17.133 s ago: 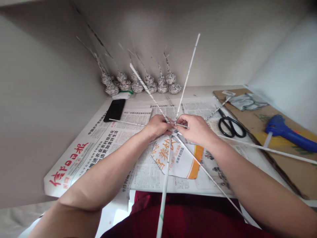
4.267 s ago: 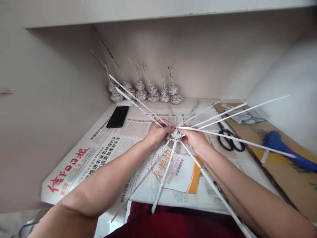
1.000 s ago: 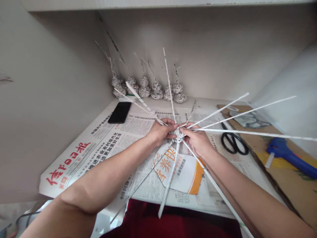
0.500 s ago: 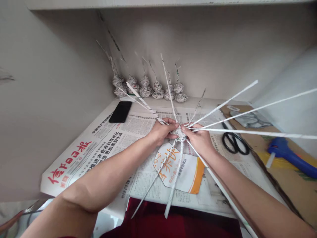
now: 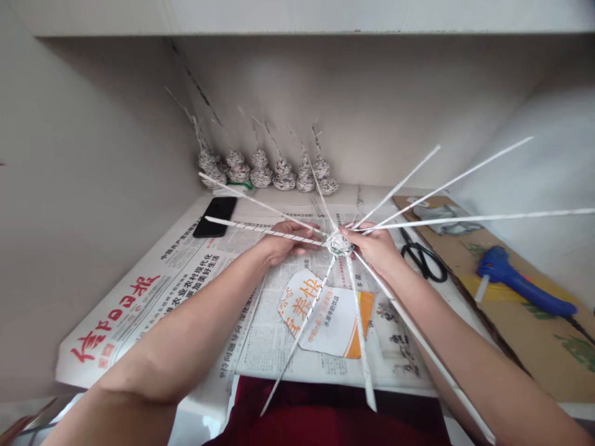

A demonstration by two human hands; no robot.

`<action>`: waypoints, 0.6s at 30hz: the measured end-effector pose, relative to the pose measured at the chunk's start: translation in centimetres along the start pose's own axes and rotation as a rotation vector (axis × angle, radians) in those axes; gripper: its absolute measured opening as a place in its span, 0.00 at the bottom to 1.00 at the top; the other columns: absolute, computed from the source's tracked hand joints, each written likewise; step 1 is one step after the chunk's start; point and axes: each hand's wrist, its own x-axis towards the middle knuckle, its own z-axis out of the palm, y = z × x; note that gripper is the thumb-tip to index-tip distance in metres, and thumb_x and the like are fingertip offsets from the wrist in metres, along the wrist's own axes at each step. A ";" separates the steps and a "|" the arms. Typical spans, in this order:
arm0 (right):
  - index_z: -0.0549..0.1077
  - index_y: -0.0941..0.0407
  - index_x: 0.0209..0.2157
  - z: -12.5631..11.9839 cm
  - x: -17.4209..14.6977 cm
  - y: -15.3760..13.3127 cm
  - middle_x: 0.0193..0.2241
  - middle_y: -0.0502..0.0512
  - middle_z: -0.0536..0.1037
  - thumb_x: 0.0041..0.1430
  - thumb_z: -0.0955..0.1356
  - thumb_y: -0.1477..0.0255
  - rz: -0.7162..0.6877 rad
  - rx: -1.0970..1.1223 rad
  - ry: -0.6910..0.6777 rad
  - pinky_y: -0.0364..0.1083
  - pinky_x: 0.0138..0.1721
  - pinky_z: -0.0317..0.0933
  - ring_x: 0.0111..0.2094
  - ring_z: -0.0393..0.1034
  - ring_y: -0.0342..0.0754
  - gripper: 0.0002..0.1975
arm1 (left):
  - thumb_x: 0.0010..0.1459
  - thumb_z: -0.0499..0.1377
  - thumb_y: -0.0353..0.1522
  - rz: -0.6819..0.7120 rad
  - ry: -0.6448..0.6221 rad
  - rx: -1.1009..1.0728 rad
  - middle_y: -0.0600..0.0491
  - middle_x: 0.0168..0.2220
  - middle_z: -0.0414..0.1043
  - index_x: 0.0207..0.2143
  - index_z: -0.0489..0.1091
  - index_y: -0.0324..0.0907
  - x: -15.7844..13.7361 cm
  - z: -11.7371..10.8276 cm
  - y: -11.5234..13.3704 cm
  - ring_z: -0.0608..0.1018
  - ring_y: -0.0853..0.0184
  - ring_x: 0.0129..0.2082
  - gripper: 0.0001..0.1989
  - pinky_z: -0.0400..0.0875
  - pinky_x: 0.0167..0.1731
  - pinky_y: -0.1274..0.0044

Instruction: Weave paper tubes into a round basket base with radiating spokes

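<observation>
Inside the front edge of the worktop, my right hand pinches a woven paper hub, likely steadying its splayed paper spokes, my left hand loosely open beside it.

A flat black rectangular phone rests on printed newspaper sheets. Near black scissors with looped handles, a brown cardboard sheet bears a blue plastic glue gun.
</observation>
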 end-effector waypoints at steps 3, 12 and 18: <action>0.75 0.58 0.25 0.2 -0.2 0.3 0.20 0.50 0.75 0.35 0.77 0.64 0.048 0.002 -0.089 0.43 0.19 0.57 0.18 0.65 0.42 0.16 | 0.48 0.67 0.41 -0.015 -0.080 -0.043 0.45 0.32 0.78 0.40 0.75 0.34 0.0 0.5 -0.2 0.79 0.68 0.27 0.21 0.57 0.12 0.87; 0.76 0.58 0.29 0.4 -0.7 1.4 0.24 0.51 0.77 0.44 0.74 0.65 -0.141 -0.346 -0.207 0.44 0.28 0.60 0.26 0.69 0.45 0.12 | 0.30 0.75 0.31 -0.071 -0.142 -0.120 0.50 0.23 0.76 0.29 0.76 0.32 -0.5 1.8 -0.2 0.75 0.71 0.23 0.21 0.69 0.28 0.78; 0.76 0.57 0.35 0.3 -0.9 0.4 0.28 0.52 0.78 0.45 0.74 0.64 -0.043 -0.099 -0.293 0.46 0.32 0.65 0.28 0.71 0.45 0.15 | 0.29 0.75 0.29 -0.018 -0.057 -0.128 0.49 0.23 0.76 0.28 0.76 0.32 -1.0 2.0 0.2 0.76 0.68 0.24 0.19 0.70 0.31 0.75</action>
